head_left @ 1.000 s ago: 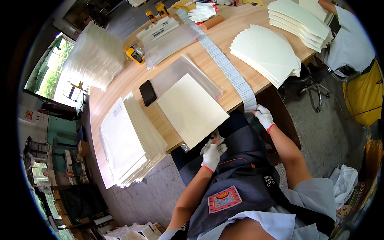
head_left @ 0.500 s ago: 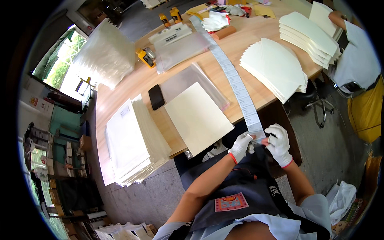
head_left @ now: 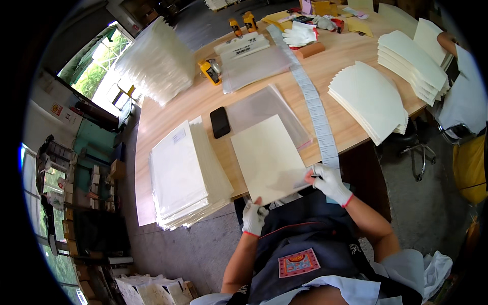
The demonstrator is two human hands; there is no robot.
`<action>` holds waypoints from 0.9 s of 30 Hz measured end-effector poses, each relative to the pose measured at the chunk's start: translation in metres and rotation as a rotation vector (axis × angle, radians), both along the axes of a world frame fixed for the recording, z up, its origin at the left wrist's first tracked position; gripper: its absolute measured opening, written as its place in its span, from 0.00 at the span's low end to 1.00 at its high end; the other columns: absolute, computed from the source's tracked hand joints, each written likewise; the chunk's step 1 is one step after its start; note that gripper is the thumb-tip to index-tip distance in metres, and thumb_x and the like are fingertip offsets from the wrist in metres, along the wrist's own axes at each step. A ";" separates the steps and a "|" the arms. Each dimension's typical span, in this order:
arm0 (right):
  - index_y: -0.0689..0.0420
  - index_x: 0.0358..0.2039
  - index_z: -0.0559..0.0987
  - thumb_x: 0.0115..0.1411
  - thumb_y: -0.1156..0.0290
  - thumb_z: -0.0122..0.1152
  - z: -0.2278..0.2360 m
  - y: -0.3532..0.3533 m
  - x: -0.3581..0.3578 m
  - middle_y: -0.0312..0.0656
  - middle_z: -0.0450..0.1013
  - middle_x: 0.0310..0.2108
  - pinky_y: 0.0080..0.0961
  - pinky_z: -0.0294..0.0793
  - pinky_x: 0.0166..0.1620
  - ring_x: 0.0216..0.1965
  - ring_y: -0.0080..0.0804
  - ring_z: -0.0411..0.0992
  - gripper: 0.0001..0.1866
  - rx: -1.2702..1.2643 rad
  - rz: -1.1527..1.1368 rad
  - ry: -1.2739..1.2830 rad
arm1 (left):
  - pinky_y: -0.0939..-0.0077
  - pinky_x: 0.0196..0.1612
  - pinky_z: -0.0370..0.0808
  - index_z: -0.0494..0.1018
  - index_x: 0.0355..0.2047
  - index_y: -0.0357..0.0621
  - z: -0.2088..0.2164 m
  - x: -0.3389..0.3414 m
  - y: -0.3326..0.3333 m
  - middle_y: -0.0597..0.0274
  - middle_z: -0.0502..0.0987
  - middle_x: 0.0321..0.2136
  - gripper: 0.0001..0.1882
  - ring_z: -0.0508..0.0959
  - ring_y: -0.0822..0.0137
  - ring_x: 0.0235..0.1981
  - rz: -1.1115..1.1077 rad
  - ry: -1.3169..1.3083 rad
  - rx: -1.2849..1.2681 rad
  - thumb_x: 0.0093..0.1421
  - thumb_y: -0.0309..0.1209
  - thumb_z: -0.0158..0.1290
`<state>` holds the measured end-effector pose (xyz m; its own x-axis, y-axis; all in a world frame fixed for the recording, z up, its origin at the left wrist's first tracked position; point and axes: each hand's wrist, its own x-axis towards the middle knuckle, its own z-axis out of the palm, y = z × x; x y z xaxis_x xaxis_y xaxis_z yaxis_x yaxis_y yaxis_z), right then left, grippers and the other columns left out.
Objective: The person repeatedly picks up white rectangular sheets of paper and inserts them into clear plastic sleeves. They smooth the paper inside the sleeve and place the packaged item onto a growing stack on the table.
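We see our left hand [head_left: 253, 217], in a white glove with a red cuff, at the near edge of the wooden table [head_left: 351, 56]; its fingers are curled and pinch the near corner of a cream sheet [head_left: 267, 157] that lies flat in front of us, slightly overhanging the table edge; our right hand [head_left: 328, 182], gloved the same way, sits at about 3 o'clock from that corner, fingers narrowed and pressed onto the sheet's right near corner; whether a label is under the fingertips we cannot tell; just at 12 o'clock from the right hand the end of a long strip of white labels [head_left: 316, 109] hangs over the table edge, and the strip runs away across the table toward 12 o'clock.

Under the cream sheet, toward 1 o'clock, lies a clear plastic sleeve [head_left: 264, 104]; a black phone [head_left: 220, 122] rests just beside it at 10 o'clock from the sheet; at 9 o'clock stands a thick stack of bagged white sheets [head_left: 180, 173]; at 2 o'clock from our hands are fanned stacks of cream sheets [head_left: 368, 99], well apart from us; at the far side lie a spare pair of white gloves [head_left: 299, 35] and a yellow tool [head_left: 209, 71]; another person's sleeve [head_left: 465, 86] shows at the right rim.
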<state>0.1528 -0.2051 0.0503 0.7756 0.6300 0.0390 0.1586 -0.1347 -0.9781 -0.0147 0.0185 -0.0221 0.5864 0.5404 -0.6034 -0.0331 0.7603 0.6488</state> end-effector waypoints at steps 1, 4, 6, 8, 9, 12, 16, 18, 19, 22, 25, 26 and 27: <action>0.59 0.30 0.75 0.53 0.73 0.56 -0.003 0.012 0.010 0.37 0.72 0.27 0.17 0.68 0.35 0.29 0.19 0.69 0.05 -0.094 0.038 -0.015 | 0.74 0.20 0.70 0.68 0.38 0.43 0.018 -0.017 -0.002 0.62 0.73 0.27 0.12 0.68 0.73 0.15 -0.179 -0.044 0.056 0.55 0.18 0.41; 0.57 0.30 0.76 0.52 0.70 0.57 -0.012 0.055 0.044 0.36 0.73 0.26 0.21 0.68 0.34 0.27 0.22 0.69 0.06 -0.077 0.070 0.113 | 0.77 0.20 0.73 0.69 0.35 0.42 0.034 -0.050 -0.015 0.65 0.72 0.19 0.05 0.69 0.74 0.13 -0.305 0.064 0.108 0.57 0.25 0.49; 0.57 0.30 0.77 0.51 0.69 0.57 -0.013 0.079 0.068 0.38 0.73 0.26 0.24 0.68 0.35 0.28 0.27 0.70 0.07 -0.202 0.028 -0.068 | 0.79 0.20 0.73 0.69 0.34 0.42 0.029 -0.065 -0.021 0.67 0.71 0.16 0.06 0.70 0.74 0.12 -0.351 0.097 0.148 0.57 0.28 0.52; 0.56 0.29 0.77 0.50 0.68 0.58 -0.020 0.098 0.085 0.40 0.73 0.27 0.28 0.69 0.36 0.30 0.34 0.71 0.07 -0.289 -0.094 -0.330 | 0.80 0.21 0.74 0.69 0.34 0.41 0.034 -0.069 -0.027 0.65 0.72 0.20 0.06 0.71 0.74 0.14 -0.356 0.055 0.090 0.57 0.27 0.51; 0.56 0.30 0.77 0.50 0.68 0.58 -0.027 0.105 0.090 0.42 0.72 0.28 0.29 0.69 0.37 0.32 0.36 0.71 0.08 -0.358 -0.159 -0.325 | 0.80 0.21 0.74 0.69 0.35 0.40 0.039 -0.067 -0.029 0.65 0.72 0.21 0.06 0.71 0.75 0.15 -0.355 0.058 0.096 0.57 0.27 0.51; 0.56 0.32 0.75 0.49 0.66 0.60 -0.031 0.118 0.092 0.45 0.72 0.30 0.33 0.68 0.39 0.35 0.42 0.70 0.11 -0.494 -0.362 -0.468 | 0.80 0.22 0.73 0.68 0.37 0.40 0.037 -0.066 -0.028 0.65 0.72 0.22 0.08 0.71 0.75 0.16 -0.360 0.035 0.110 0.57 0.26 0.50; 0.56 0.33 0.73 0.49 0.63 0.62 -0.013 0.103 0.068 0.45 0.72 0.29 0.34 0.68 0.38 0.34 0.43 0.70 0.14 -0.320 -0.486 -0.656 | 0.81 0.22 0.73 0.68 0.40 0.38 0.040 -0.069 -0.026 0.64 0.73 0.24 0.10 0.71 0.75 0.17 -0.370 -0.021 0.094 0.59 0.28 0.48; 0.57 0.30 0.72 0.50 0.60 0.62 -0.004 0.074 0.053 0.45 0.72 0.26 0.35 0.69 0.35 0.31 0.43 0.71 0.15 -0.252 -0.405 -0.494 | 0.82 0.23 0.73 0.68 0.42 0.37 0.047 -0.066 -0.021 0.63 0.73 0.26 0.12 0.72 0.75 0.18 -0.384 -0.026 0.237 0.60 0.30 0.47; 0.57 0.27 0.71 0.51 0.57 0.61 0.001 0.056 0.042 0.44 0.72 0.25 0.36 0.69 0.33 0.29 0.44 0.72 0.16 -0.264 -0.337 -0.391 | 0.82 0.24 0.73 0.67 0.43 0.37 0.052 -0.063 -0.019 0.63 0.74 0.27 0.13 0.73 0.74 0.19 -0.386 -0.031 0.307 0.61 0.31 0.46; 0.54 0.19 0.71 0.53 0.45 0.52 -0.001 0.011 0.010 0.41 0.73 0.20 0.34 0.68 0.26 0.22 0.39 0.71 0.23 -0.878 0.025 -0.372 | 0.82 0.25 0.72 0.65 0.46 0.33 0.087 -0.052 -0.012 0.61 0.74 0.27 0.17 0.73 0.75 0.22 -0.392 -0.029 0.464 0.62 0.34 0.44; 0.55 0.26 0.74 0.57 0.59 0.55 -0.015 0.009 -0.026 0.30 0.67 0.17 0.15 0.59 0.19 0.17 0.16 0.62 0.12 -0.475 0.230 0.482 | 0.85 0.25 0.69 0.68 0.46 0.35 0.108 -0.052 0.000 0.64 0.73 0.25 0.16 0.71 0.78 0.22 -0.455 -0.012 0.900 0.61 0.32 0.46; 0.55 0.27 0.73 0.58 0.63 0.54 -0.012 0.017 -0.034 0.29 0.64 0.16 0.12 0.55 0.18 0.15 0.13 0.58 0.09 -0.332 0.218 0.599 | 0.84 0.24 0.69 0.69 0.46 0.36 0.115 -0.055 0.006 0.65 0.72 0.24 0.15 0.70 0.79 0.21 -0.471 0.009 1.076 0.60 0.31 0.46; 0.55 0.27 0.72 0.59 0.65 0.52 -0.005 0.030 -0.037 0.28 0.62 0.15 0.11 0.53 0.17 0.14 0.13 0.56 0.08 -0.254 0.242 0.627 | 0.84 0.23 0.66 0.71 0.43 0.37 0.135 -0.061 0.008 0.67 0.69 0.20 0.13 0.68 0.80 0.20 -0.412 0.052 1.112 0.58 0.27 0.48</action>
